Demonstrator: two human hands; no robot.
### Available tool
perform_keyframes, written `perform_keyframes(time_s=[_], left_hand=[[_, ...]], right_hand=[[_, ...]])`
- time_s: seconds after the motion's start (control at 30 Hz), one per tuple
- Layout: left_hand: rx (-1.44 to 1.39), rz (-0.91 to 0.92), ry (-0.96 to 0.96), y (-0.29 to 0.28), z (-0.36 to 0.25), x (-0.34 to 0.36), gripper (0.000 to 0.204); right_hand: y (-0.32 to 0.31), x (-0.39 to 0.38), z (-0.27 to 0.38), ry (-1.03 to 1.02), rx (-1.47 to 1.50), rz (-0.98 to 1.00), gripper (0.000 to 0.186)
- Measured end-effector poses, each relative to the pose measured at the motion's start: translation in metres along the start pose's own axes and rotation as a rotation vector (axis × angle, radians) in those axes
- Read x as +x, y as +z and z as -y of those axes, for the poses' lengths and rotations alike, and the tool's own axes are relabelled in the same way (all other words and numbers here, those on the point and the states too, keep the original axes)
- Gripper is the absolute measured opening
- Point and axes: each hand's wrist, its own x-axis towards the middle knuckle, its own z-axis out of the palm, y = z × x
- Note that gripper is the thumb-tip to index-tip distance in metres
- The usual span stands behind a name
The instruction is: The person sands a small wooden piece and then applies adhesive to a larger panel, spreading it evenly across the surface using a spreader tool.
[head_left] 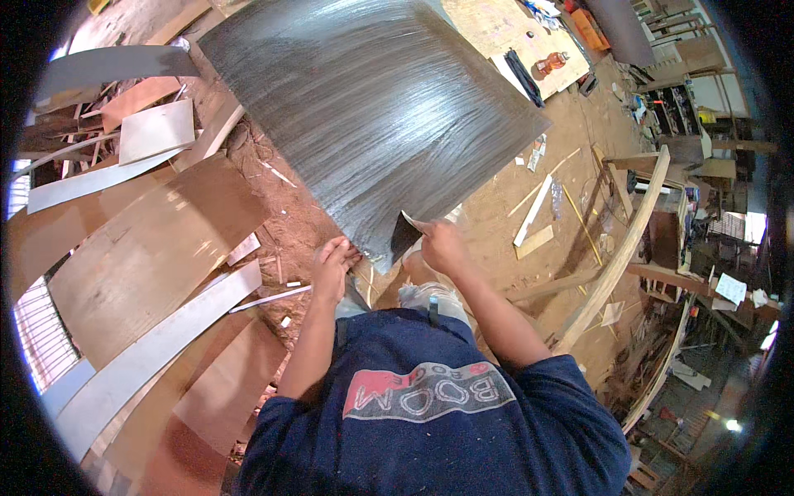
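A large dark sheet (372, 99), streaked and glossy, fills the upper middle, its near corner toward me. My left hand (335, 264) has its fingers curled on that corner's left edge. My right hand (438, 244), just right of the corner, pinches a thin, curled, pale-edged piece (412, 219) with a black triangle under it; whether this is part of the sheet or a separate piece I cannot tell. My legs in pale trousers (430, 298) show beyond my navy shirt.
Stacked boards and panels (157, 248) fill the left. A pale board (463, 21) at the back holds a bottle (550, 64) and dark cloth or strips. On the right lie scattered offcuts (533, 207) on dirt ground and a long timber rail (616, 248), with cluttered shelving beyond.
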Motion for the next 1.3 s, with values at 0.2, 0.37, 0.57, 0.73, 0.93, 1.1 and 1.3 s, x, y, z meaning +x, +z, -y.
perform_keyframes(time_s=[0.2,0.37,0.57,0.73,0.93,1.1,1.3], left_hand=[[0.168,0.096,-0.041,-0.016,-0.01,0.019,0.014],[0.203,0.129,-0.096,-0.012,-0.026,0.019,0.015],[0.215,0.176,-0.069,-0.017,-0.025,0.025,0.015],[0.208,0.192,-0.142,-0.011,-0.035,0.011,0.017],[0.091,0.201,-0.196,0.014,-0.062,-0.014,0.018],[0.08,0.318,-0.18,0.0,-0.051,0.009,0.019],[0.739,0.163,0.398,-0.004,-0.06,0.008,0.042]], right_hand=[[0.012,-0.025,0.056,0.002,-0.142,0.161,0.034],[0.022,-0.043,0.08,0.022,-0.128,0.194,0.035],[0.018,-0.059,0.099,-0.024,-0.139,0.178,0.03],[0.009,-0.087,0.104,-0.031,-0.106,0.458,0.033],[-0.074,-0.126,0.055,0.043,0.586,0.351,0.034],[-0.195,-0.141,0.018,-0.082,1.309,-0.167,0.033],[-0.244,-0.111,0.003,-0.479,1.746,-0.835,0.033]])
